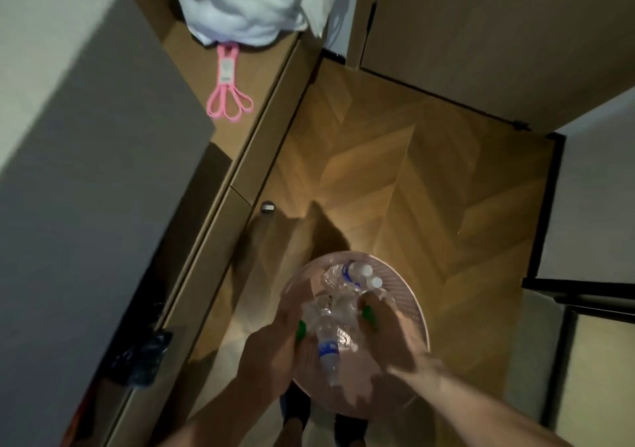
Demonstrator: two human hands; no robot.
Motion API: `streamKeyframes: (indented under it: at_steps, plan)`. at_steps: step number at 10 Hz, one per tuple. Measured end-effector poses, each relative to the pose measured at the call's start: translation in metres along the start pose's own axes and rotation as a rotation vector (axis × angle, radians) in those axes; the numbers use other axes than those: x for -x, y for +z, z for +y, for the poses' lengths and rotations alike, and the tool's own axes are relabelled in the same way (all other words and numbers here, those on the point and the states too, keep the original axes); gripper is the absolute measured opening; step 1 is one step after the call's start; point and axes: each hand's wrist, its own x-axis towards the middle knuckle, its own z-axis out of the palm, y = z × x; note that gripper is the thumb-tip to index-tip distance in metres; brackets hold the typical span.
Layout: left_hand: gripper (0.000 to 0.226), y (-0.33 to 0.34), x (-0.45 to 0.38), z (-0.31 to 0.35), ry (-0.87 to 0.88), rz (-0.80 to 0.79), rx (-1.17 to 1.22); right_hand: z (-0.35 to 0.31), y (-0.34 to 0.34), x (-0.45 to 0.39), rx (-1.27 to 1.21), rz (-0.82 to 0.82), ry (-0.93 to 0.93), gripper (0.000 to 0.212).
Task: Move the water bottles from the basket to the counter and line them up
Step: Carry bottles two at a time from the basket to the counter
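Reaching into the pink basket [409,295], both hands [275,347] cup one bottle [326,343], grip unclear; lift clear toward the table [192,51] at ten o'clock.

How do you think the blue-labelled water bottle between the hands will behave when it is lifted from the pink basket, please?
The blue-labelled bottle looks like thin clear plastic, so it may dent under a firm squeeze. Its round body lies on other bottles in the pink basket, so lifting it could shift them. Whether it is full, and so its weight, cannot be told. Laid sideways on the counter, it would probably roll.
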Motion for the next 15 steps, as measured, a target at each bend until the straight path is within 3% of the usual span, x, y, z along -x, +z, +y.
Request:
streamKeyframes:
  at_steps: [1,2,3,4,5,7,11,13,15]
  plan:
    - [0.036,-0.024,0.077,0.032,0.228,0.089,-0.451,-0.032,-0.067,0.083,0.073,-0.047,0.093,0.041]
    - [0.045,-0.040,0.141,0.067,0.292,0.183,-0.507,-0.062,-0.123,0.161,0.125,-0.016,0.058,0.064]
    - [0.043,-0.054,0.213,0.106,0.373,0.262,-0.427,-0.084,-0.167,0.225,0.088,0.038,-0.042,0.033]
    - [0.022,-0.063,0.275,0.126,0.375,0.329,-0.365,-0.102,-0.197,0.270,0.085,0.109,-0.154,0.018]
    - [0.027,-0.066,0.335,0.138,0.334,0.407,-0.220,-0.114,-0.212,0.300,0.068,0.122,-0.294,0.017]
    - [0.025,-0.054,0.435,0.134,0.232,0.707,-0.077,-0.142,-0.215,0.332,0.179,0.035,-0.579,0.016]
    - [0.021,-0.037,0.627,0.044,-0.029,1.190,0.168,-0.268,-0.157,0.439,0.569,-0.207,-1.179,0.020]
    - [0.020,-0.011,0.736,-0.040,-0.094,1.397,0.346,-0.327,-0.072,0.545,0.680,-0.307,-1.439,0.019]
    - [0.022,0.019,0.857,-0.142,-0.155,1.520,0.353,-0.359,0.032,0.668,0.651,-0.412,-1.545,0.013]
